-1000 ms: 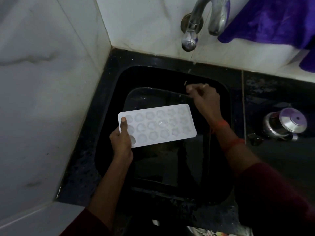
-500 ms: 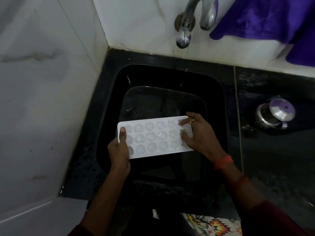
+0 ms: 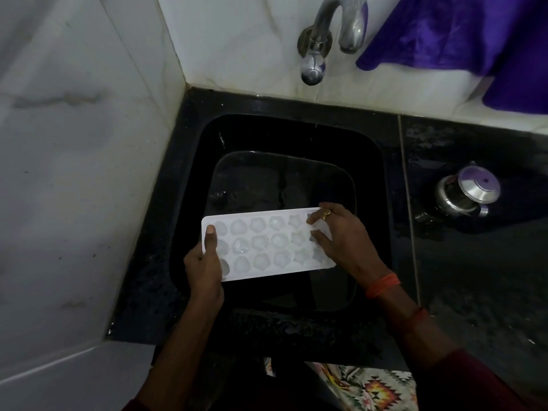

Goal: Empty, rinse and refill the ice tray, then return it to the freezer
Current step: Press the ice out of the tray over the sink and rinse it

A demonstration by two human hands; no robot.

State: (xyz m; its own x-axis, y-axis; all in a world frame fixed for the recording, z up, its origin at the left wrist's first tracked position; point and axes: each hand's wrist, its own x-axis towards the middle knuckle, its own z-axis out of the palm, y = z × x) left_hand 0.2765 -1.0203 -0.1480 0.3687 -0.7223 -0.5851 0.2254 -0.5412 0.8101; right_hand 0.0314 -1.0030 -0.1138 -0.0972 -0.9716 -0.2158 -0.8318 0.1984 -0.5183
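A white ice tray [image 3: 264, 243] with several shaped cells, some holding ice, is held level over the black sink [image 3: 296, 134]. My left hand [image 3: 204, 268] grips its left end, thumb lying on top. At the right end my right hand [image 3: 344, 238] holds the tray, its fingers curled onto the outer cells. The chrome tap [image 3: 332, 34] on the back wall is above the sink, with no water seen running.
A dark basin [image 3: 281, 173] sits inside the sink under the tray. A steel pot with a lid [image 3: 465, 191] stands on the black counter at the right. Purple cloth [image 3: 462, 34] hangs on the back wall. White marble wall on the left.
My right hand came down from near the sink's back and took hold of the tray's right end. The tray sits slightly lower and nearer to me.
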